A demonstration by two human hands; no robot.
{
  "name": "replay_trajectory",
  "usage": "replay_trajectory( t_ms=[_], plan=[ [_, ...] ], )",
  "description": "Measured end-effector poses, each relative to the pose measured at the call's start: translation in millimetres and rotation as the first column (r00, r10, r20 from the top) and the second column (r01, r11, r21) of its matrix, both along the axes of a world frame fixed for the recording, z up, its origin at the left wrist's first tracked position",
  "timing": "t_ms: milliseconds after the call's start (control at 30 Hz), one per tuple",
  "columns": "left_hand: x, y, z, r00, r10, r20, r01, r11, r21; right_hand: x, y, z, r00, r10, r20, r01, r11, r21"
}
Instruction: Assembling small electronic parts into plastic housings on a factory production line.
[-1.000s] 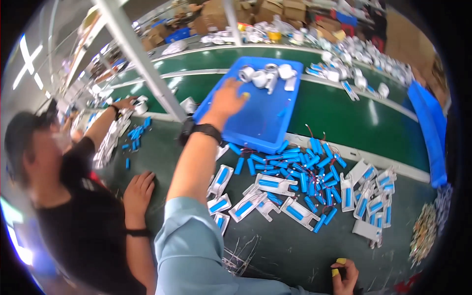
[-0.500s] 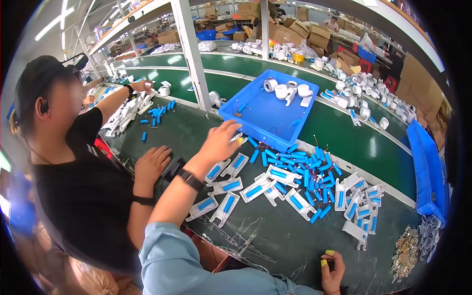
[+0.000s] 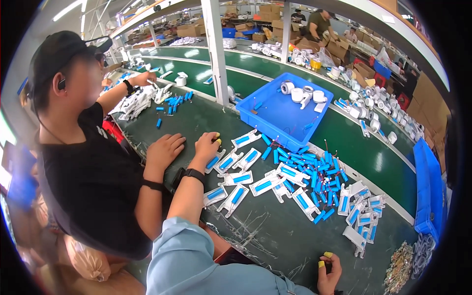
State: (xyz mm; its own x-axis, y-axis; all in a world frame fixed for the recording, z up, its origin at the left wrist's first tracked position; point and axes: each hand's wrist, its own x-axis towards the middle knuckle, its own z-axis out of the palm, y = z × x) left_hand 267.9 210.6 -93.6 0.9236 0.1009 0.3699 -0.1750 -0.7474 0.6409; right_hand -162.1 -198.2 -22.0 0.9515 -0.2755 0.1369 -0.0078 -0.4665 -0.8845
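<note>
My left hand (image 3: 206, 148), yellow covers on its fingertips, is above the bench with fingers loosely bent and apart, and no held object shows. Beneath and beside it lies a white handle shell with a blue battery (image 3: 214, 162), partly covered by the hand. Similar shells lie around, one shell (image 3: 246, 139) near the tray corner. My right hand (image 3: 329, 275) is low at the front edge, thumb and finger raised apart with nothing between them. Loose blue batteries with thin wires (image 3: 319, 169) form a heap at mid-bench. More filled shells (image 3: 363, 211) are piled to its right.
A blue tray (image 3: 248, 115) with white round parts straddles the bench edge and green conveyor (image 3: 364, 140). A white post (image 3: 215, 54) stands behind. At left, a co-worker's hand (image 3: 166, 149) rests near my left wrist. A blue bin (image 3: 424, 189) and small metal parts (image 3: 399, 265) are at right.
My left hand has moved back from the tray corner toward my left and near side. The shell it held there now lies on the bench. My right hand is nearly still; the view has shifted.
</note>
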Motion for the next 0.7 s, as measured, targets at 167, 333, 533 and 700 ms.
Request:
replay_trajectory(
  t_ms=[167, 333, 533, 700],
  plan=[
    [-1, -2, 6, 0.997, 0.011, -0.070, -0.008, 0.999, 0.042, 0, 0, 1, 1.000, -0.012, -0.006, 0.012, 1.000, -0.013],
    [6, 9, 21, 0.977, -0.073, -0.201, 0.074, 0.997, -0.003, 2, -3, -3, 1.000, -0.004, -0.003, 0.004, 1.000, -0.009],
    [18, 39, 21, 0.968, -0.150, -0.201, 0.045, 0.893, -0.447, 0, -1, -4, 0.999, -0.024, -0.028, 0.025, 0.998, 0.053],
    [30, 63, 43, 0.940, -0.025, -0.341, -0.224, 0.709, -0.669, 3, 1, -10, 0.999, -0.044, -0.005, 0.044, 0.997, 0.059]
  ],
)
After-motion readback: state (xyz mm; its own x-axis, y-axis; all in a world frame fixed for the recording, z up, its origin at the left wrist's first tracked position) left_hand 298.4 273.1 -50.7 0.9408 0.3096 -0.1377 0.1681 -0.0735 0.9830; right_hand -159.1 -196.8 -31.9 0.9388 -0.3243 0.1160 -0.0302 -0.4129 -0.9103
